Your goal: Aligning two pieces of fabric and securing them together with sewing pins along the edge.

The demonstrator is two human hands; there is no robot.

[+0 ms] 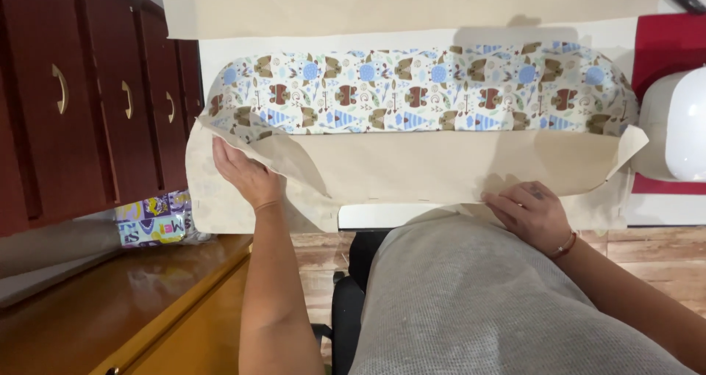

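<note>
Left of your left hand stood a dark red chest of drawers (88, 103). Your left hand (246, 175) lay flat, fingers together, pressing the left end of the cream fabric (434, 165). That fabric stretched between your hands, folded over the near edge of a long printed fabric piece (419, 88) just beyond them. Your right hand (533, 213) rested palm down on the cream fabric's near edge, fingers loosely spread, at the tabletop (375, 215) edge.
</note>
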